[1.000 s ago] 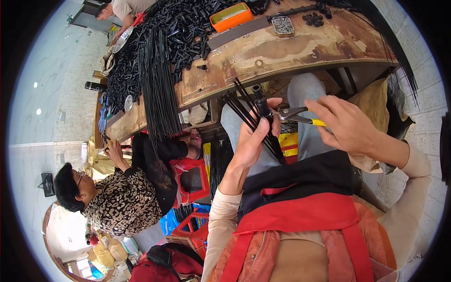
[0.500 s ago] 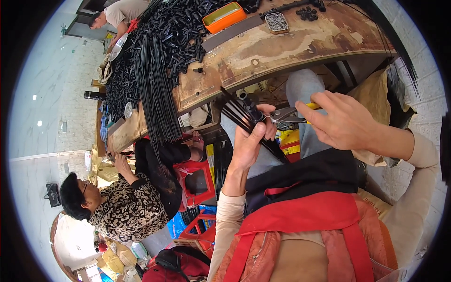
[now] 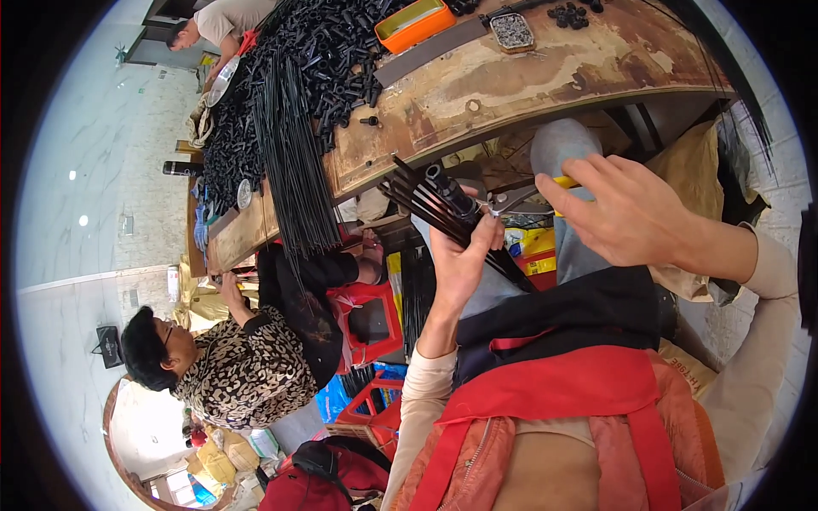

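My left hand [image 3: 464,255] grips a fanned bundle of thin black rods [image 3: 426,200] joined by a black cylindrical hub, held up in front of my lap. My right hand [image 3: 626,209] holds yellow-handled pliers [image 3: 520,198] whose metal jaws meet the hub just above my left thumb. Both hands are below the near edge of a worn wooden workbench [image 3: 545,77].
The workbench carries a heap of small black tube parts [image 3: 290,60], a long sheaf of black rods [image 3: 294,170], an orange tray [image 3: 415,23] and a small tin of bits [image 3: 514,31]. A person in a patterned top [image 3: 234,366] sits at the left beside red crates [image 3: 366,319].
The rod bundle and both hands have shifted slightly up and right toward the bench edge. The pliers' jaws stay at the hub. The seated person leans a little lower.
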Demonstrator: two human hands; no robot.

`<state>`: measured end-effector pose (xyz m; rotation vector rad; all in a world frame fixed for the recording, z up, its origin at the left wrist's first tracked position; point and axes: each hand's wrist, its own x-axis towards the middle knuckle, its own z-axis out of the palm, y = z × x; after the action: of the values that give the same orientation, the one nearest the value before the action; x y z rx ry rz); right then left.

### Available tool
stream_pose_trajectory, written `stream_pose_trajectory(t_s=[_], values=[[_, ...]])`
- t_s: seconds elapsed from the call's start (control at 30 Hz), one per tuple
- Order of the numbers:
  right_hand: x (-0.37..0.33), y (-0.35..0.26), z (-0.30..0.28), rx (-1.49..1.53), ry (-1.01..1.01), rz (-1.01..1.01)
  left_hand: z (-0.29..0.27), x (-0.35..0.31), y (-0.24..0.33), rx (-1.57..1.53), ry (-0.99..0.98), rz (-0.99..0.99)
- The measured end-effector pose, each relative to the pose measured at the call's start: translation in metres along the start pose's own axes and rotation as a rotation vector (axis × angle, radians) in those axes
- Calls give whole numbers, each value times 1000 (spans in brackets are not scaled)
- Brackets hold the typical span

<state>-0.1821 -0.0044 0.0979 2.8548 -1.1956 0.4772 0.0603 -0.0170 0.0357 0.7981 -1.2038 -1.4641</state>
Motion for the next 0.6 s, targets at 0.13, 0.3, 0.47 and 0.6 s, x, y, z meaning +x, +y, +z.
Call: stream_pose_trajectory(t_s=[0.13,0.3,0.47,0.6], values=[[0,-3,-11,-66,-17,8,11,3,3,203,21,18],[1,5,-6,-41,35,-17,12,4,1,164,11,18],[-1,15,2,-38,57,-46,17,5,-1,135,10,2],[-3,10,2,-56,66,-22,16,4,0,152,10,6]])
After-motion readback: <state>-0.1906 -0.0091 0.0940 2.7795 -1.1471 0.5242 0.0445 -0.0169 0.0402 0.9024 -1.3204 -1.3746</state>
